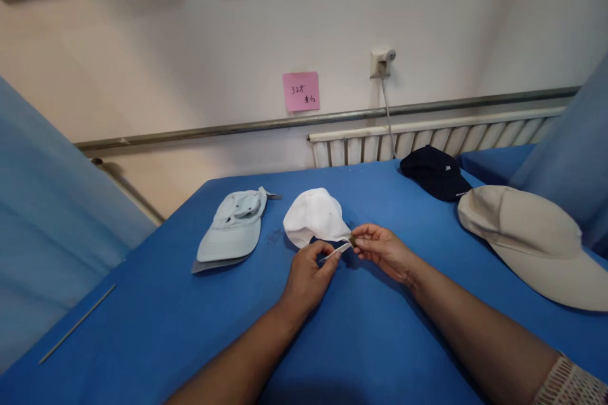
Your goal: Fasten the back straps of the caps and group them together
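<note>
A white baseball cap [314, 214] lies on the blue table [213, 335], its back strap side toward me. My left hand [311, 269] pinches the free end of the cap's white strap [336, 252] between thumb and fingers. At the cap's right edge, my right hand [377, 250] is closed on a small dark brass-coloured buckle [352, 240] where the strap meets the cap. Both hands are close together, just in front of the cap. The fingertips partly cover the buckle and the strap.
To the left sits a pale blue cap [232, 228]. A navy cap [434, 171] and a large beige cap [532, 234] lie at the right. A thin stick [78, 323] is near the left edge. Behind are a radiator [427, 136] and a wall rail [228, 130]; blue curtains [42, 221] hang at the sides.
</note>
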The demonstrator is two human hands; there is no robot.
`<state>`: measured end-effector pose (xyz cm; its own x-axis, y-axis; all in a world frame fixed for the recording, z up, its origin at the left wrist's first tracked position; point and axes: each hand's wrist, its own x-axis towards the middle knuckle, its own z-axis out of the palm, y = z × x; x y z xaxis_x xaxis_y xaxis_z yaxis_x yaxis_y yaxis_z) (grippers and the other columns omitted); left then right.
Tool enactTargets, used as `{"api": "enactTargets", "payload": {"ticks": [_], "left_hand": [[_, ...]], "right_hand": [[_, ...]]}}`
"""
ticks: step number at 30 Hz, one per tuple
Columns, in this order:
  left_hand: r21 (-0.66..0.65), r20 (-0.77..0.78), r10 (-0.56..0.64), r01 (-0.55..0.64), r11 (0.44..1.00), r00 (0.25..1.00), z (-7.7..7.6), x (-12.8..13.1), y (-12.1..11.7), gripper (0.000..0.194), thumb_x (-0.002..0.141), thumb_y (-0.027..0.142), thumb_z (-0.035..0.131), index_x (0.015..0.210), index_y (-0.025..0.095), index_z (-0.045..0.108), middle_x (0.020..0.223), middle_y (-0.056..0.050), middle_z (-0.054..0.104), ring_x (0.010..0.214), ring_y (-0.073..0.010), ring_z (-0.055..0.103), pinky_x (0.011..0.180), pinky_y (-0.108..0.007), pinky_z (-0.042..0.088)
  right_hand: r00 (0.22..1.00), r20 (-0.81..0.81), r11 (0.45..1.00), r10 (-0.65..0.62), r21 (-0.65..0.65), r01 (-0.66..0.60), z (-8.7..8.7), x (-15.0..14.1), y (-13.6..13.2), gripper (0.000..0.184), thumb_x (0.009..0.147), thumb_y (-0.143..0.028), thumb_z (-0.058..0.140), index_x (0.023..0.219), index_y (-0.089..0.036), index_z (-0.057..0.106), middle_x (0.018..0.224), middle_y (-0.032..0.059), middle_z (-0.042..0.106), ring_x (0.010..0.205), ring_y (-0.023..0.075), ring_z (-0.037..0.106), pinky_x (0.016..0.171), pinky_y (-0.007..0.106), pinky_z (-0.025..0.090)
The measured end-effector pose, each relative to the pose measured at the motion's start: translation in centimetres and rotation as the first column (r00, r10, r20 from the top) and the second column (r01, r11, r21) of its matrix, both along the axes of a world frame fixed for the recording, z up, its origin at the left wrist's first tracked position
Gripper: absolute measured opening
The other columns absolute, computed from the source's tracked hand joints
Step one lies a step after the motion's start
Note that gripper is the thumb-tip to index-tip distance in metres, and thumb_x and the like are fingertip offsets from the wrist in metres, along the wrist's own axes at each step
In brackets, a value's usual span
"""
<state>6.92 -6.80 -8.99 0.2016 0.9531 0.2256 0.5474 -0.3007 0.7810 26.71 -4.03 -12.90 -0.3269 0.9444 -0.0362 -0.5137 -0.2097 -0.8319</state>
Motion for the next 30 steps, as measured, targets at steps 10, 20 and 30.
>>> {"api": "enactTargets", "payload": {"ticks": [10,20,30], "left_hand": [[-0.107,0.039,-0.025,0.029,0.994,0.999,-0.5,-0.7,1.0,0.023,0.081,0.034,0.059,0.068,0.016,0.062,0.068,0.001,0.063,0.063,-0.0124,0.053,0.061,-0.024,0.039],[-0.099,-0.026,-0.038,0.036,0.994,0.999,-0.6,-1.0,0.8,0.021,0.080,0.032,0.058,0.068,0.016,0.063,0.066,0.001,0.063,0.059,-0.0117,0.052,0.057,-0.023,0.037],[0.023,-0.132,-0.094,0.098,0.995,0.987,-0.8,-0.9,0.4,0.019,0.085,0.029,0.058,0.072,0.019,0.069,0.074,-0.002,0.071,0.074,-0.0180,0.061,0.075,-0.031,0.041]], "right_hand": [[0.999,0.035,1.000,0.014,0.020,-0.015,-0.6,-0.8,-0.5,0.028,0.068,-0.025,0.084,0.089,-0.018,0.067,0.083,0.0014,0.069,0.070,0.0125,0.065,0.073,0.030,0.049],[0.992,0.129,0.993,-0.014,0.120,-0.002,-1.1,-1.1,-0.7,0.029,0.068,-0.031,0.083,0.090,-0.020,0.068,0.084,0.0019,0.069,0.068,0.0123,0.063,0.070,0.030,0.050],[0.976,0.217,0.981,0.014,0.187,-0.056,-0.9,-2.0,-1.2,0.029,0.066,-0.034,0.084,0.085,-0.020,0.067,0.080,0.0021,0.069,0.071,0.0157,0.066,0.072,0.033,0.052]]}}
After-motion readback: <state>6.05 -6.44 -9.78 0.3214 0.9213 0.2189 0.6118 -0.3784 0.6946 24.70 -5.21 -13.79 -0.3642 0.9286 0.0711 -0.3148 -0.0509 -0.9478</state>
